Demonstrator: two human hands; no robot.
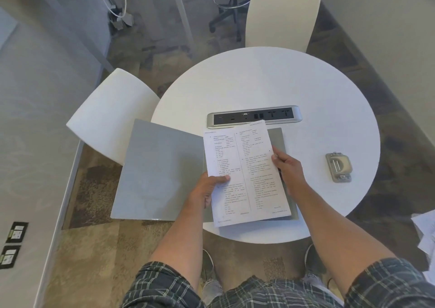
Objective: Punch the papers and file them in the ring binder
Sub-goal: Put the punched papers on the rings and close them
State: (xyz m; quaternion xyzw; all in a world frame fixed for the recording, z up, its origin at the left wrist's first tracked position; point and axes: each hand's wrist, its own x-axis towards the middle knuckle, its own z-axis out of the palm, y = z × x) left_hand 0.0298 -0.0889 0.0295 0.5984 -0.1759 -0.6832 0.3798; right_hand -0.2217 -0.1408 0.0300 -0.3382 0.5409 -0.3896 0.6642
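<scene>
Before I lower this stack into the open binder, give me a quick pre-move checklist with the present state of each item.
1. Both hands hold the papers: ok, left hand grips the left edge, right hand the right edge.
2. Ring binder lies open on the table: ok, its left cover overhangs the table edge.
3. Holes punched in the papers: cannot tell, none show.
4. Rings open and lined up: cannot tell, the papers hide them.
5. Hole punch out of the way: ok, it sits apart to the right.
6. Sheets squared: not ok, lower edges look staggered.
</scene>
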